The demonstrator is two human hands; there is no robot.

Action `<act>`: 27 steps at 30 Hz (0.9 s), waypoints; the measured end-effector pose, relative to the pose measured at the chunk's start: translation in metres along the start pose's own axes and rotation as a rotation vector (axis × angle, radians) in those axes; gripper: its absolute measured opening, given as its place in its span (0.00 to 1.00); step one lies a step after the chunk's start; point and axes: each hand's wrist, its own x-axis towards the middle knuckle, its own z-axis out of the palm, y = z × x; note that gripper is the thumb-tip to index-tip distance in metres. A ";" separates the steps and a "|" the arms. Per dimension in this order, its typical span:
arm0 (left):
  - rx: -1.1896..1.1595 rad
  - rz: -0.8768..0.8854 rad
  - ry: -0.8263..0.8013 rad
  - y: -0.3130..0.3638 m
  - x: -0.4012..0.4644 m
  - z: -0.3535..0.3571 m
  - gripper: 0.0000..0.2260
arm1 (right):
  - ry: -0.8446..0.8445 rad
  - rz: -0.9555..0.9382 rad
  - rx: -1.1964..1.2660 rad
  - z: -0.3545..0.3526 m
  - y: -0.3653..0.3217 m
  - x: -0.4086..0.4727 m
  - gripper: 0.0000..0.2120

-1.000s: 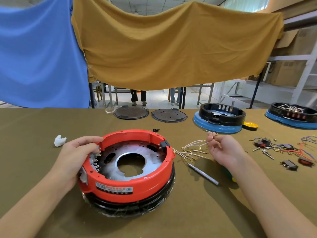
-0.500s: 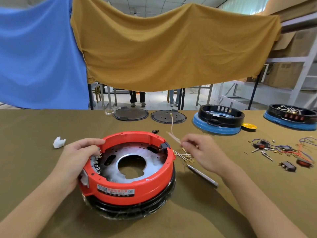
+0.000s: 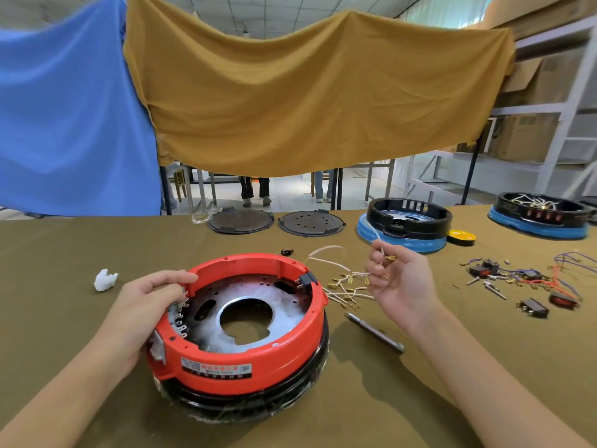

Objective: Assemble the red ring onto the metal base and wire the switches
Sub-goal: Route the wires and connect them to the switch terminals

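**Wire in hand, terminals across the ring**

A workshop hung with blue and mustard cloths backs an olive-covered table that carries the work. On it sits the glossy red plastic ring, already seated on the round silver metal base plate with its large centre hole, the whole stacked on a black housing. The left hand grips the ring's left rim, fingers curled over the edge just above a row of small metal switch terminals on the inner wall. The right hand is raised palm-up to the right of the ring, clear of it, pinching a thin white wire with a brass connector; the wire runs up and left from the fingers. More loose white wires lie on the table between ring and hand.

The terminals lie left of the held wire, across the ring's full width, so the right hand would likely have to travel leftward over the base, connector leading. A small black switch block on the right rim is nearer.
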 end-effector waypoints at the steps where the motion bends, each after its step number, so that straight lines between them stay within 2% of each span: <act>1: 0.017 0.009 -0.010 0.000 0.001 -0.001 0.15 | 0.004 -0.014 0.041 -0.002 -0.001 0.001 0.06; 4: 0.091 0.054 -0.069 0.001 -0.001 -0.004 0.15 | -0.005 -0.054 0.122 -0.004 -0.002 0.004 0.01; 12: 0.299 0.141 -0.219 0.008 -0.014 0.000 0.24 | 0.157 0.036 0.300 -0.001 0.001 0.007 0.05; 14: 0.335 0.154 -0.219 0.009 -0.015 0.000 0.23 | 0.194 -0.003 0.240 -0.002 0.003 0.010 0.06; 19: 0.374 0.175 -0.234 0.009 -0.014 -0.001 0.23 | 0.262 -0.200 -0.210 -0.002 0.006 0.013 0.09; 23: 0.438 0.211 -0.225 0.009 -0.015 -0.001 0.17 | 0.129 -0.191 -0.243 0.006 0.015 0.008 0.06; 27: 0.634 0.411 -0.133 0.021 -0.028 0.006 0.12 | -0.039 -0.093 -0.039 0.019 0.022 0.001 0.05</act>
